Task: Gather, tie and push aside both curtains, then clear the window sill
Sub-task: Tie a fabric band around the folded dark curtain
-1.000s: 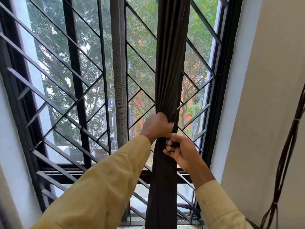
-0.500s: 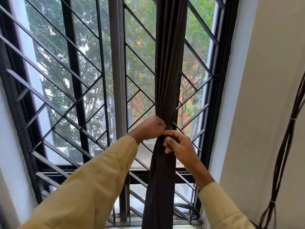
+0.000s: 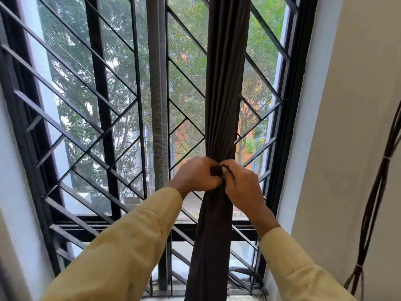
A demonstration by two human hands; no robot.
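Observation:
A dark brown curtain hangs bunched into a narrow column in front of the right window pane. My left hand and my right hand meet at its pinched waist, both with fingers closed on the fabric and a thin dark tie between them. Below my hands the curtain falls straight down to the sill, of which only a pale strip shows at the bottom edge. No second curtain is in view.
Black diagonal window bars cover the glass behind the curtain. A grey vertical strip runs down the middle. Dark cables hang on the cream wall at right, and more cables lie coiled near the sill's right corner.
Both hands have risen slightly and drawn together at the curtain's waist; my right hand turned over on top of the tie, and the view has tilted a little downward.

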